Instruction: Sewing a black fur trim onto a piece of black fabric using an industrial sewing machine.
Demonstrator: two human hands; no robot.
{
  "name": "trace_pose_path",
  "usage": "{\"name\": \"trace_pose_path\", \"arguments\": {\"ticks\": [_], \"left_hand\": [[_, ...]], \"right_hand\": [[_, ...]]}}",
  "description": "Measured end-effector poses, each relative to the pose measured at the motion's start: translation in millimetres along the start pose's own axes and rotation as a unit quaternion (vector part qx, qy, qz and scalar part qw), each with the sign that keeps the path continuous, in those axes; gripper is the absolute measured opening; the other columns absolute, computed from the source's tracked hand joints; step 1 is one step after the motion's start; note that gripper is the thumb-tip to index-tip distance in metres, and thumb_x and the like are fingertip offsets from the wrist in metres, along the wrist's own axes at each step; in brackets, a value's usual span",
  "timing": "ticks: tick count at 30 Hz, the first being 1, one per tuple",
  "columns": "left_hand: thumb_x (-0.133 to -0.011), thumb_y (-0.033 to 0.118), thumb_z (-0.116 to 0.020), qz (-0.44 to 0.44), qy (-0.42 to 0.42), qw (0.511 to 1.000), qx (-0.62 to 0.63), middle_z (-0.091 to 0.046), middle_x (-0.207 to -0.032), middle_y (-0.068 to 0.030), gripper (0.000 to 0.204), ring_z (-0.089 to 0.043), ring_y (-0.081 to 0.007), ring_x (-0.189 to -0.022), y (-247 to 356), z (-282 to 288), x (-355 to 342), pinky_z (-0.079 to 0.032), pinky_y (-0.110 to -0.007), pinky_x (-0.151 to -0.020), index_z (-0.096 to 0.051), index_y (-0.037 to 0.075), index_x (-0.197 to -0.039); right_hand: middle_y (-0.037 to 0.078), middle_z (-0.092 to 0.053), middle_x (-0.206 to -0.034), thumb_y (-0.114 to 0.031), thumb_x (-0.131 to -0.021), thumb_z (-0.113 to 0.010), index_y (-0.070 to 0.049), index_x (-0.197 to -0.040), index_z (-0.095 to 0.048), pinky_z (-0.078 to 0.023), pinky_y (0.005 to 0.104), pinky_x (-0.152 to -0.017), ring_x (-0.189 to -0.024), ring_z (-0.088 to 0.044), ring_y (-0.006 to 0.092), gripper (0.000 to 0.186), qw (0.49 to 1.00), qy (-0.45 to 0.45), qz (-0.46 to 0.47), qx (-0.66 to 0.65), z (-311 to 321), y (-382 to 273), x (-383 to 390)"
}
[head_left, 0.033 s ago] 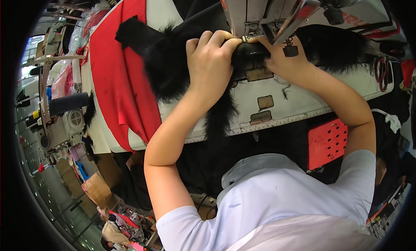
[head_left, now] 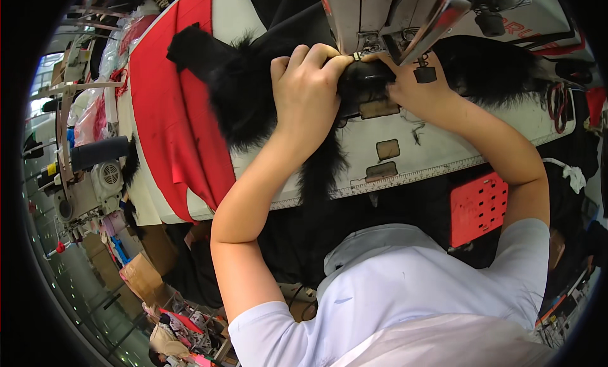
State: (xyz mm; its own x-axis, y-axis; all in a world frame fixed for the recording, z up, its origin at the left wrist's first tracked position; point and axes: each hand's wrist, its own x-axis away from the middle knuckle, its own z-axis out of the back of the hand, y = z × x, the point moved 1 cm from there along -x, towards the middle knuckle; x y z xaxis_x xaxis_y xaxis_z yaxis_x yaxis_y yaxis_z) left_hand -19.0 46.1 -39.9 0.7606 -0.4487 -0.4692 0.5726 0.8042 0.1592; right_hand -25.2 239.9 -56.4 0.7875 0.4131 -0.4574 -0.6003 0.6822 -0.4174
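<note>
Close under the head of a sewing machine [head_left: 362, 12], both my hands are on a piece of black fur-trimmed fabric [head_left: 244, 97]. My left hand [head_left: 310, 91] is closed, with thumb and forefinger pinching the fabric's edge just left of the presser foot. My right hand [head_left: 421, 97] lies on the other side, its fingertips pinched at the fabric by the foot and partly hidden behind machine parts. Black fur [head_left: 484, 72] spreads beyond my right hand, and a strip of fur hangs down over the table edge below my left wrist.
Red cloth [head_left: 164, 107] drapes over the left part of the white machine table [head_left: 430, 142], which has a measuring tape along its front edge. A red perforated panel [head_left: 479, 210] is below the table at right. Cluttered equipment and a cardboard box [head_left: 144, 278] stand at left.
The left end of the black fabric has shifted very slightly to the left. Both hands stay in nearly the same place by the presser foot.
</note>
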Motion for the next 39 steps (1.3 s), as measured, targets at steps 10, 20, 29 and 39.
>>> {"name": "trace_pose_path", "arguments": {"ticks": [10,20,29,39], "left_hand": [[-0.081,0.013,-0.065,-0.094,0.042,0.987,-0.12,-0.06,-0.09,0.0047,0.019,-0.055,-0.0116,-0.082,1,-6,11,-0.037,-0.03,-0.078,-0.071,0.012,-0.098],[-0.077,0.013,-0.067,-0.157,-0.064,0.98,-0.108,-0.065,-0.117,0.0048,0.032,-0.056,-0.0095,-0.1,-5,8,11,-0.035,-0.034,-0.095,-0.072,0.01,-0.109],[-0.079,0.012,-0.066,-0.13,-0.033,0.985,-0.108,-0.063,-0.105,0.0047,0.03,-0.057,-0.0106,-0.102,-4,0,7,-0.034,-0.038,-0.097,-0.072,0.011,-0.108],[-0.079,0.01,-0.064,-0.122,-0.045,0.986,-0.107,-0.065,-0.103,0.0016,0.033,-0.058,-0.0126,-0.105,-2,1,8,-0.034,-0.04,-0.104,-0.071,0.007,-0.111]], "right_hand": [[0.006,-0.065,-0.087,-0.009,-0.071,-0.068,-0.012,-0.104,-0.069,-0.05,0.0355,-0.075,-0.083,-0.061,0.0255,0.033,0.996,-0.023,-0.007,-0.081,-2,0,3],[0.001,-0.065,-0.091,-0.011,-0.079,-0.067,-0.012,-0.109,-0.068,-0.053,0.0268,-0.066,-0.078,-0.062,0.0172,0.03,0.987,-0.006,0.156,0.038,0,19,12],[0.0,-0.057,-0.078,-0.011,-0.078,-0.067,-0.012,-0.104,-0.068,-0.051,0.0304,-0.061,-0.074,-0.06,0.0189,0.027,0.989,0.016,0.147,0.03,15,16,5],[0.001,-0.055,-0.074,-0.01,-0.077,-0.068,-0.015,-0.105,-0.071,-0.05,0.0314,-0.061,-0.072,-0.057,0.0194,0.029,0.991,-0.019,0.123,0.05,13,26,7]]}}
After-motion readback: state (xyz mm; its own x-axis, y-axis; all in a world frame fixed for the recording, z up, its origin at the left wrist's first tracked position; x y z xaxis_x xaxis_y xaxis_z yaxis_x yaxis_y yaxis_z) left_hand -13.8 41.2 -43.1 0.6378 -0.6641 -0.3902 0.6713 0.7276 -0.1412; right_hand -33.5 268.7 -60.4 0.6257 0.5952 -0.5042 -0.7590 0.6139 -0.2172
